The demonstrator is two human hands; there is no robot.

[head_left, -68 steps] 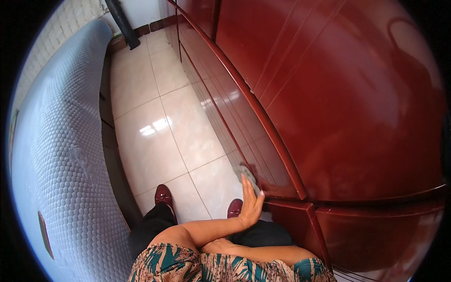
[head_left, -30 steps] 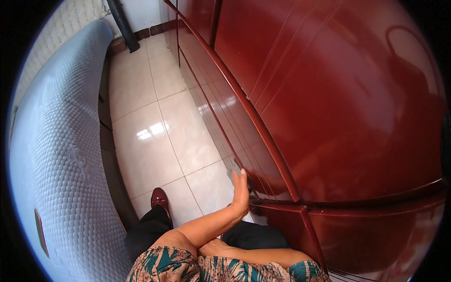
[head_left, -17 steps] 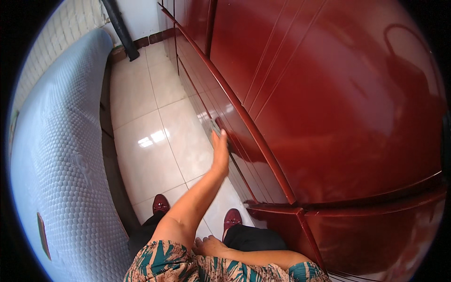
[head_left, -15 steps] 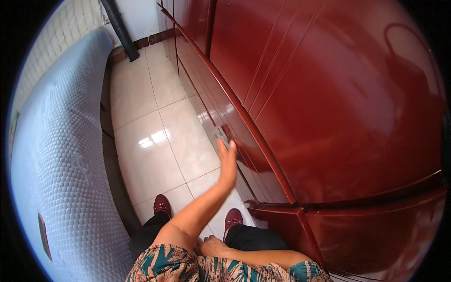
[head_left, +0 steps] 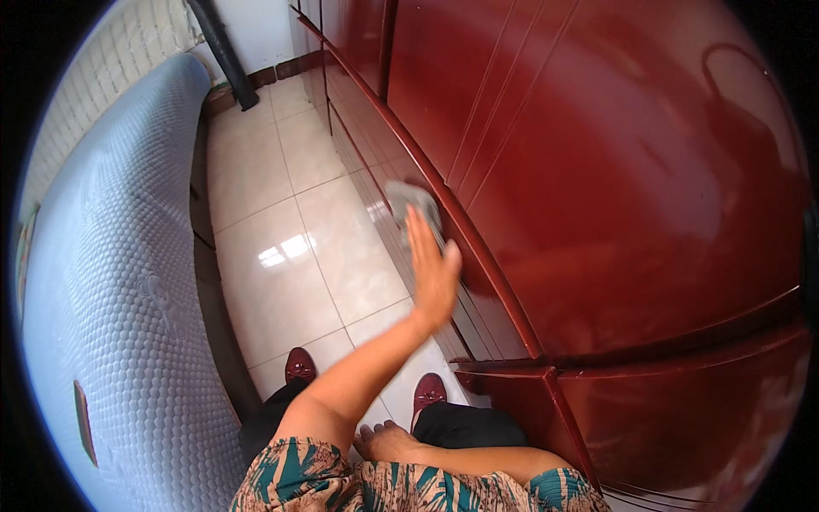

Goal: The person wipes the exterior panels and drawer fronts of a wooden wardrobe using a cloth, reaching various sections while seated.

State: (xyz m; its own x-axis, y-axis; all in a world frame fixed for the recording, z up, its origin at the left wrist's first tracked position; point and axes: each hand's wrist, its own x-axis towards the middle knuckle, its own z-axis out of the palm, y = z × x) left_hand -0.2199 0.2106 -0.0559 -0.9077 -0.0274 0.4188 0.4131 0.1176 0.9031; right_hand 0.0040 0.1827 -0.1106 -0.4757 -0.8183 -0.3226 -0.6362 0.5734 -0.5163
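My left hand [head_left: 432,275] is stretched forward with flat fingers, pressing a grey cloth [head_left: 409,199] against the ledge of a glossy dark red wooden cabinet [head_left: 597,171]. The cloth shows just beyond my fingertips. My right hand [head_left: 386,441] rests low on my dark trousers near my knee, holding nothing, its fingers loosely apart. My patterned sleeves fill the bottom edge.
A pale blue quilted mattress [head_left: 111,282] stands along the left side. Glossy cream floor tiles [head_left: 281,213] run between it and the cabinet. My two dark red shoes [head_left: 300,364] are on the tiles. A dark pole [head_left: 223,51] leans against the far wall.
My left hand has slid the cloth along the cabinet ledge, away from my body and farther up the front. My right hand has stayed on my lap.
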